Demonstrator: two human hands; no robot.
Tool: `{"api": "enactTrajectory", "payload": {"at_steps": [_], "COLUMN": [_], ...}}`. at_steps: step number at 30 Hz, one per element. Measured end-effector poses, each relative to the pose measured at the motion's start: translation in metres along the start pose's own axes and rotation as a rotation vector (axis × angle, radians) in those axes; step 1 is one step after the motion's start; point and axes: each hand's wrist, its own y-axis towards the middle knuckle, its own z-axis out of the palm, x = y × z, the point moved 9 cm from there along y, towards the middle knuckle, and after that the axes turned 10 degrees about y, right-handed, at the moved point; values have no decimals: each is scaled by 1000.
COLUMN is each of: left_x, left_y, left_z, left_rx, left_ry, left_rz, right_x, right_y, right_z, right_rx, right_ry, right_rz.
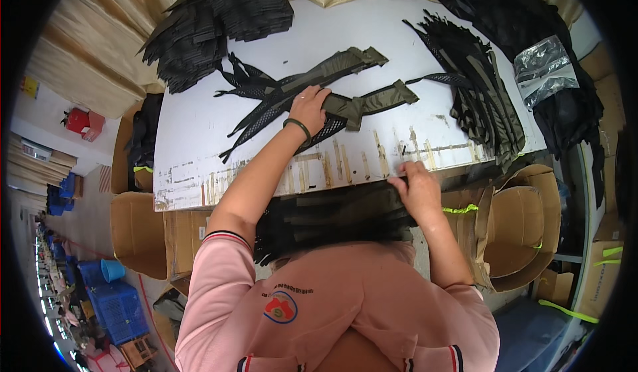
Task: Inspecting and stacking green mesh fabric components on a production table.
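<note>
Several black mesh and olive fabric straps (pixel 345 66) lie spread across the white table (pixel 199 123), their narrow ends fanned to the left. My left hand (pixel 308 111), with a ring and a bangle, rests among them, its fingers closed on an olive-and-mesh strap (pixel 382 98). At the table's near edge is my right hand (pixel 420 191), its thumb and fingers apart and nothing visible in them. Just below that edge, a stack of dark straps (pixel 325 216) lies across my lap.
Black strip piles (pixel 249 6) stand at the back left, and a strap bundle (pixel 485 99) lies on the right. A clear plastic bag (pixel 545 73) sits on dark fabric. Open cardboard boxes (pixel 522 226) (pixel 139 232) flank me. Worn tape marks the table's front.
</note>
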Motion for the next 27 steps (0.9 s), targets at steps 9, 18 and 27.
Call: {"api": "enactTrajectory", "payload": {"at_steps": [9,18,27], "left_x": [-30,-137,-123], "left_y": [27,-9,-50], "left_z": [20,-64,-33], "left_rx": [260,418,454], "left_ry": [-43,-856,-1101], "left_rz": [136,-48,-237], "right_x": [28,44,39], "right_y": [-7,19,20], "right_z": [15,-39,-9], "right_rx": [20,-396,-242], "right_ry": [267,184,265], "right_rz": [-157,-213,-294]}}
